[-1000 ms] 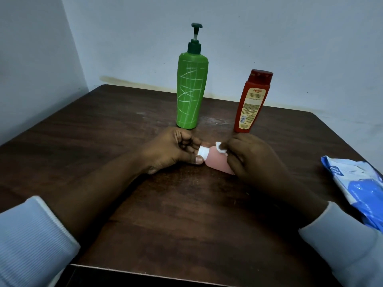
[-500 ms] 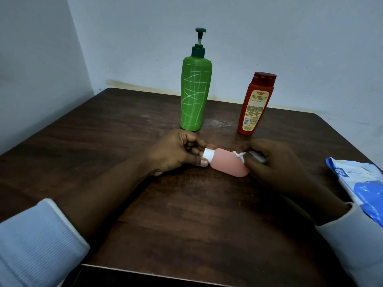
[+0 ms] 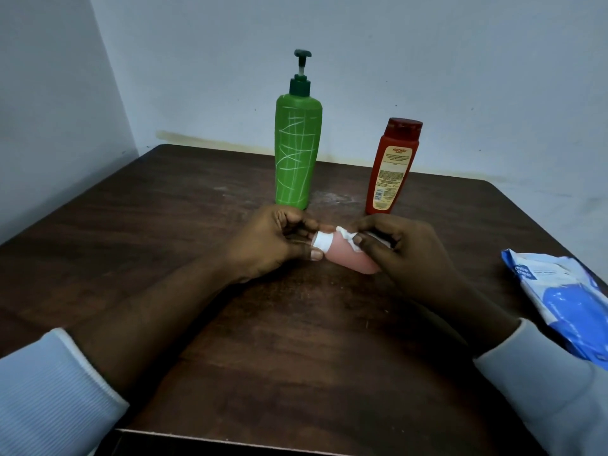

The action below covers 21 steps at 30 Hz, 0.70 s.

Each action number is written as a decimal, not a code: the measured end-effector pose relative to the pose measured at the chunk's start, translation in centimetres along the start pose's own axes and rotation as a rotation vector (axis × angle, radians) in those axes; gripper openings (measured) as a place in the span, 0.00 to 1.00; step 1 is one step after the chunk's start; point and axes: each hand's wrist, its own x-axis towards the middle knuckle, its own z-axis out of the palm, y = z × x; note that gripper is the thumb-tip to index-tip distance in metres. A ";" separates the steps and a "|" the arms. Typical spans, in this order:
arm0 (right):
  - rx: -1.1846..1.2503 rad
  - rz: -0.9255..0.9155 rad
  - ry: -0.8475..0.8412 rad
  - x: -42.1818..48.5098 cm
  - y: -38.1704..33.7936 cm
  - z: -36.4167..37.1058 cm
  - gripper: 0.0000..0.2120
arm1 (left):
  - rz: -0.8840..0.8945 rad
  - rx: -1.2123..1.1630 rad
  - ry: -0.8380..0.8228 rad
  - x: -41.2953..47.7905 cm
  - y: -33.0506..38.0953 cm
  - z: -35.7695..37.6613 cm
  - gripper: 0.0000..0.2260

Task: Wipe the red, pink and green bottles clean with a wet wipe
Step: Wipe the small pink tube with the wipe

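Observation:
A small pink bottle (image 3: 345, 256) with a white cap lies on its side on the dark wooden table (image 3: 296, 340). My left hand (image 3: 273, 245) pinches its cap end. My right hand (image 3: 401, 251) holds a crumpled white wet wipe (image 3: 348, 240) against the bottle's upper side and covers its base. Behind the hands, a tall green pump bottle (image 3: 297, 153) with white scratch lines stands upright. An upright red bottle (image 3: 393, 167) with a yellow label stands to its right.
A blue and white pack of wet wipes (image 3: 566, 297) lies at the table's right edge. Pale walls close in behind and to the left. White smears mark the tabletop between the two standing bottles.
My right hand slid the wipe from near the cap toward the bottle's base, then back toward the cap. My left hand kept its hold on the cap.

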 end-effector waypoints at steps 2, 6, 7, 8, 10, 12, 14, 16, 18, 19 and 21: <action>0.050 0.051 0.013 0.0 0.5 -0.4 0.10 | 0.018 -0.022 0.029 0.0 0.1 -0.2 0.18; 0.131 0.117 0.050 0.1 1.1 -1.0 0.11 | 0.032 -0.086 0.090 0.1 0.3 -0.5 0.16; 0.158 0.133 0.078 0.2 1.1 -1.1 0.11 | 0.033 -0.103 0.100 0.2 0.3 -0.6 0.17; 0.199 0.150 0.105 0.3 1.2 -1.2 0.10 | 0.034 -0.124 0.113 0.3 0.3 -0.6 0.17; 0.331 0.189 0.147 0.3 1.2 -1.2 0.09 | 0.038 -0.168 0.143 0.4 0.4 -0.6 0.18; 0.521 0.257 0.185 0.2 1.2 -1.1 0.09 | 0.051 -0.203 0.176 0.3 0.6 -0.5 0.17; 0.698 0.356 0.221 0.3 1.1 -0.7 0.09 | 0.056 -0.258 0.204 0.3 0.6 -0.2 0.17; 0.864 0.455 0.281 0.5 1.0 -0.3 0.09 | 0.057 -0.304 0.233 0.4 0.6 0.2 0.16; 1.043 0.520 0.337 0.7 0.8 0.2 0.10 | 0.065 -0.320 0.265 0.7 0.7 0.6 0.15; 1.112 0.544 0.356 0.7 0.6 0.3 0.11 | 0.069 -0.325 0.279 0.7 0.7 0.9 0.15; 1.217 0.587 0.396 0.8 0.2 0.5 0.13 | 0.079 -0.327 0.300 0.7 0.8 1.6 0.14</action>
